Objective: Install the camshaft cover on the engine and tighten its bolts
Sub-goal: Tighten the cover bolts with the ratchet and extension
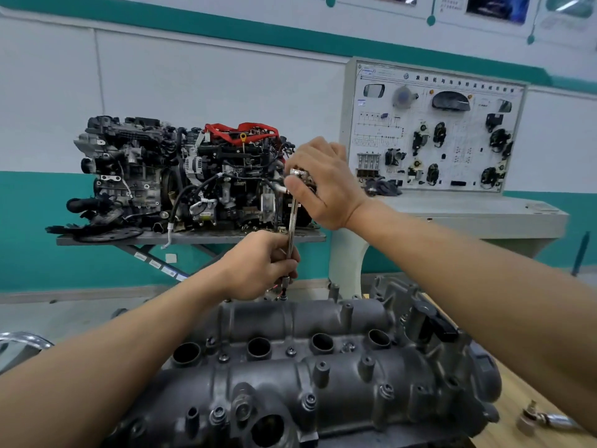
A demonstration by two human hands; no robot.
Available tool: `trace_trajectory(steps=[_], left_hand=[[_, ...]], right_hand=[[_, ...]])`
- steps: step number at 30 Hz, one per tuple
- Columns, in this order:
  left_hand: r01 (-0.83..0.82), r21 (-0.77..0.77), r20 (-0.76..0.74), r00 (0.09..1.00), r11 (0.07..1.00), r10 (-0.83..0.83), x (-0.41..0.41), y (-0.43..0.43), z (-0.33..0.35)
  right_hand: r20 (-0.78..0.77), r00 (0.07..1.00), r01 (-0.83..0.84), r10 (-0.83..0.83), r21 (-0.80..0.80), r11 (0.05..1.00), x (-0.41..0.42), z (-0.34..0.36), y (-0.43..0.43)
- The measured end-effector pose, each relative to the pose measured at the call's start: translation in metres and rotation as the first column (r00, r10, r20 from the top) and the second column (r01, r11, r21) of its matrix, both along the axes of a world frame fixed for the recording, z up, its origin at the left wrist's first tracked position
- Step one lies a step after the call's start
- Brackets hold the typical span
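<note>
The grey cast camshaft cover [323, 376] lies on the engine in front of me, with several bolts [308, 400] in its flanges and round plug wells along its middle. A long chrome extension bar [292, 221] stands upright over a bolt at the cover's far edge, its socket [285, 283] at the bottom. My left hand [258, 265] grips the lower part of the bar just above the socket. My right hand [319, 182] grips the tool's knurled top end. The bolt under the socket is mostly hidden.
A complete engine [181, 176] sits on a lift table [193, 239] behind. A white training panel with car parts [433, 130] stands at the right. A small metal tool [546, 421] lies on the wooden bench at the lower right.
</note>
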State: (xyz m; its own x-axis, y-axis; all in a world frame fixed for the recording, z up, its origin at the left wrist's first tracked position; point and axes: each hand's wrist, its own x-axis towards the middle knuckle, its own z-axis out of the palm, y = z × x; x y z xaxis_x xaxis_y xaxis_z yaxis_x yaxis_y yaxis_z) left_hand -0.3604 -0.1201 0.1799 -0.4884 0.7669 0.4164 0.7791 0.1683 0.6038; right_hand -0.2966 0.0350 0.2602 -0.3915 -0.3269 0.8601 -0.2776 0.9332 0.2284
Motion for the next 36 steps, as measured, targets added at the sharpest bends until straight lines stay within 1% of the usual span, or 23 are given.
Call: trace_trajectory(steps=[4,6,8,9,13,16,20,22,26,28,32,36], left_hand=[[-0.03,0.047,-0.006,1.0,0.998,0.03,0.003,-0.002,-0.004],[-0.054,0.083,-0.013,0.998,0.995,0.055,0.005,0.001,-0.008],[-0.062,0.099,-0.015,0.998,0.993,0.064,0.004,0.004,-0.01],[-0.063,0.099,-0.019,0.998,0.993,0.065,0.004,0.005,-0.011],[-0.059,0.105,-0.001,0.998,0.993,0.059,0.001,0.005,-0.014],[-0.072,0.097,-0.008,0.997,0.993,0.073,0.0,0.005,-0.015],[-0.089,0.071,-0.017,0.996,0.994,0.09,0.0,0.005,-0.014],[-0.094,0.038,-0.01,0.996,0.995,0.094,-0.002,0.004,-0.013],[-0.107,-0.065,-0.099,0.99,0.992,0.101,-0.007,0.002,-0.012],[-0.108,-0.065,-0.115,0.988,0.992,0.1,-0.008,0.002,-0.012],[-0.099,-0.055,-0.149,0.985,0.994,0.09,-0.008,0.001,-0.012],[-0.105,-0.026,-0.186,0.978,0.994,0.098,-0.004,0.001,-0.013]], right_hand=[[0.145,0.989,0.004,-0.009,0.036,0.999,-0.002,0.002,-0.002],[0.147,0.979,0.127,-0.138,0.082,0.989,0.001,0.005,-0.002],[0.118,0.945,0.288,-0.304,0.139,0.948,0.007,0.007,-0.005],[0.12,0.926,0.339,-0.357,0.149,0.929,0.012,0.008,-0.008],[0.191,0.853,0.474,-0.485,0.103,0.874,0.024,0.013,-0.024],[0.249,0.807,0.533,-0.535,0.082,0.842,0.022,0.016,-0.036],[0.263,0.758,0.58,-0.598,0.15,0.801,0.022,0.02,-0.041],[0.272,0.753,0.572,-0.599,0.179,0.8,0.022,0.02,-0.04],[0.265,0.796,0.542,-0.545,0.089,0.835,0.019,0.018,-0.036],[0.234,0.825,0.509,-0.515,0.089,0.856,0.014,0.016,-0.032],[0.193,0.905,0.38,-0.378,0.028,0.924,0.008,0.011,-0.02],[0.195,0.946,0.257,-0.258,0.03,0.966,0.015,0.011,-0.015]])
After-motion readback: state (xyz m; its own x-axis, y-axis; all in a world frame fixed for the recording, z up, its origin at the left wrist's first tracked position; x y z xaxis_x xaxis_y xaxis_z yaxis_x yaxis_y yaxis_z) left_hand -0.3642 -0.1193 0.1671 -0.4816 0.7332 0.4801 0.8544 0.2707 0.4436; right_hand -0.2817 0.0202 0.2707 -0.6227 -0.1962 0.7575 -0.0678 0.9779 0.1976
